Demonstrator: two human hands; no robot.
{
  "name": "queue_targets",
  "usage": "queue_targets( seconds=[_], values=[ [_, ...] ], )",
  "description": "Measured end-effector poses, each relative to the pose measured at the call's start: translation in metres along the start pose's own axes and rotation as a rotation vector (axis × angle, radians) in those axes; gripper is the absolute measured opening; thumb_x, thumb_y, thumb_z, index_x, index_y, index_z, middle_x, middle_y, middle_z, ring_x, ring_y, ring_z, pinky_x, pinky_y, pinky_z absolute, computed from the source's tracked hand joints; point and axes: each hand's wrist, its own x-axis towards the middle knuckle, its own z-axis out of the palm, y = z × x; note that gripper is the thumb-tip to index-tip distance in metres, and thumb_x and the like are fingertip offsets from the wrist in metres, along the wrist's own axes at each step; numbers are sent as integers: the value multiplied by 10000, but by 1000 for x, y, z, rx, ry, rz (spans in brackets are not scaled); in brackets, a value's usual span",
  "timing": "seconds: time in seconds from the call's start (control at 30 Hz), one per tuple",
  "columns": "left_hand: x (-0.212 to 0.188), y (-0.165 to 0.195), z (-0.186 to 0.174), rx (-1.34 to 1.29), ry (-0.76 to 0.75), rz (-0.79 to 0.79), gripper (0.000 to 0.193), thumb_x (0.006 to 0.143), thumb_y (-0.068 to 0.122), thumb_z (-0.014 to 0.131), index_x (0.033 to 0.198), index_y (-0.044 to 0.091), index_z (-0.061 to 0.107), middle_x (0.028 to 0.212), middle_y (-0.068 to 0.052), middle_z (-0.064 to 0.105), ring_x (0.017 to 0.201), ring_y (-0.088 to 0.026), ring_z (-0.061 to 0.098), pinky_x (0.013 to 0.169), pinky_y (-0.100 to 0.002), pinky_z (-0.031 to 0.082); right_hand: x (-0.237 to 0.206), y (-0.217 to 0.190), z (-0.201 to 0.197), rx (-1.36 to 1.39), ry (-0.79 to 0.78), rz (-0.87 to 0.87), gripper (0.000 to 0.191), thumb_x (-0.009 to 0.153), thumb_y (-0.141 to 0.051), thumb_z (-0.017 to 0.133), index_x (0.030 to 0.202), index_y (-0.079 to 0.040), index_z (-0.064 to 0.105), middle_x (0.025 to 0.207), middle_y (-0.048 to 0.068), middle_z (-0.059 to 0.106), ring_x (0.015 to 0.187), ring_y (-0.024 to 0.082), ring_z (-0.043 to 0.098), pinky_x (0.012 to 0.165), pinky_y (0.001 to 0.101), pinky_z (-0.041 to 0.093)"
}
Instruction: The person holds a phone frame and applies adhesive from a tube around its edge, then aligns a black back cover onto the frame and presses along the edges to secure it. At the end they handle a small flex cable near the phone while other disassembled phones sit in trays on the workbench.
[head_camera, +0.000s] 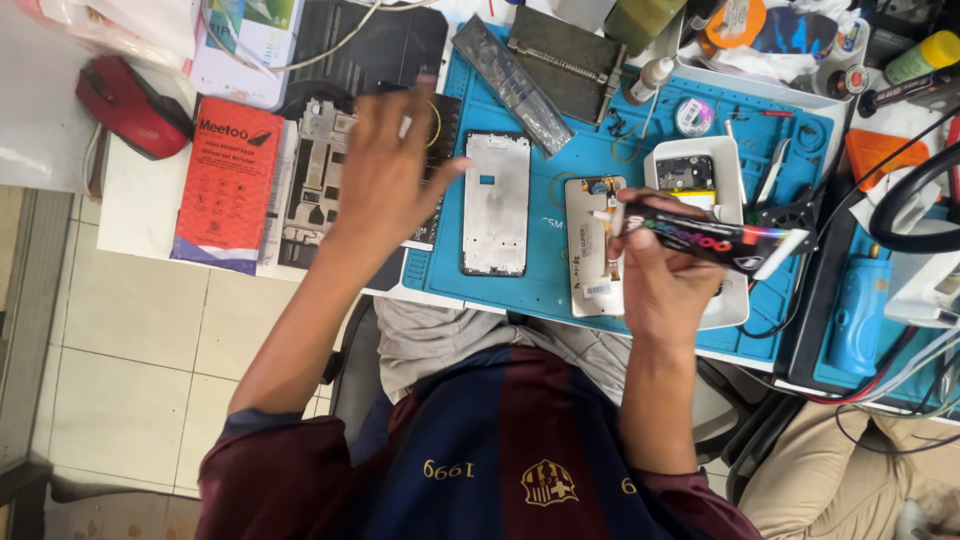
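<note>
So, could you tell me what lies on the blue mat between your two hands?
In the head view, a white phone frame lies flat on the blue mat, between the left hand and the right hand holding the glue tube.

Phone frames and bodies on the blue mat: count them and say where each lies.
2. A white phone frame lies left of centre on the blue mat; a beige phone body lies right of it, under the right hand. Others may be hidden.
</note>
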Motion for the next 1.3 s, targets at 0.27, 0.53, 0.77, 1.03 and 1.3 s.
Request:
queue_targets(
  seconds=[0.27,0.53,0.77,1.03,1.3],
  values=[
    [28,24,31,4,-210,60,903,771,441,879,1423,-78,530,1172,-179,636,1165,-352,480,963,-497,380,-14,10,15,-95,215,148,224,983,6,741,1192,29,663,1170,183,727,851,163,677,742,306,559],
    [30,45,23,-128,-278,-47,1094,581,404,982,1416,-60,449,1215,-217,569,1173,-399,501,989,-545,385,-38,28,31,-80,194,249,282,940,32,737,1204,-3,646,1162,140,736,993,161,702,804,294,565],
    [-4,64,8,-1367,-143,-472,900,812,34,843,1516,17,283,1361,-140,440,1214,-236,632,932,-377,596,-43,16,15,169,242,177,289,1000,2,713,1278,17,636,1219,179,701,956,181,662,789,339,552],
    [-71,92,42,-1518,72,-518,482,912,-143,709,1356,-116,524,1649,-164,376,1452,-245,488,1152,-417,515,-46,4,0,185,126,63,404,953,-4,776,1325,-51,626,1324,178,623,960,161,623,781,347,514],
    [-81,116,48,-1644,-57,-431,667,1054,140,598,1605,47,235,1516,-205,501,1405,-318,531,1153,-490,451,-53,1,1,179,155,22,396,960,-23,788,1316,-34,616,1295,182,636,927,168,626,767,344,505]
  ],
)
